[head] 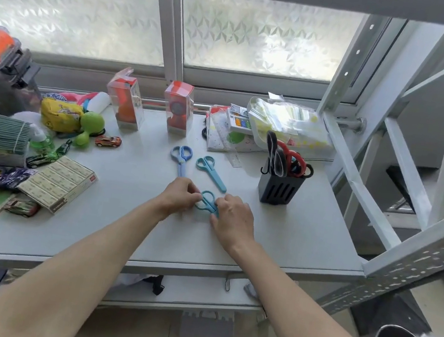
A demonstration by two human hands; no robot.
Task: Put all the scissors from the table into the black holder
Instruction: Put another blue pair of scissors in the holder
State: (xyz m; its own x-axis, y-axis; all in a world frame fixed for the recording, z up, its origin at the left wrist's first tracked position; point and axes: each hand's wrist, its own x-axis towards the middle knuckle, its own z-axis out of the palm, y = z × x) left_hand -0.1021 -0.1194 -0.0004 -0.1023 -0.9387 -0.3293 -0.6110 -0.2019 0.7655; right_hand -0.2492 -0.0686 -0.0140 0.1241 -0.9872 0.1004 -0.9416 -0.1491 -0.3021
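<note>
A black slotted holder [278, 189] stands at the table's right, with black-handled and red-handled scissors [290, 157] upright in it. Two pairs lie flat left of it: blue scissors [181, 158] and teal scissors [210, 172]. A third teal pair [207, 201] lies nearer me between my hands. My left hand [179, 195] pinches its handle loops from the left. My right hand [231, 220] touches its blade end from the right, covering the blades.
Toys, toy cars, a flat box [58, 183] and a stack of sticks crowd the table's left. Two clear packaged toys [179, 108] stand at the back. A white tray of packets [289, 125] sits behind the holder. A shelf frame post slants at the right.
</note>
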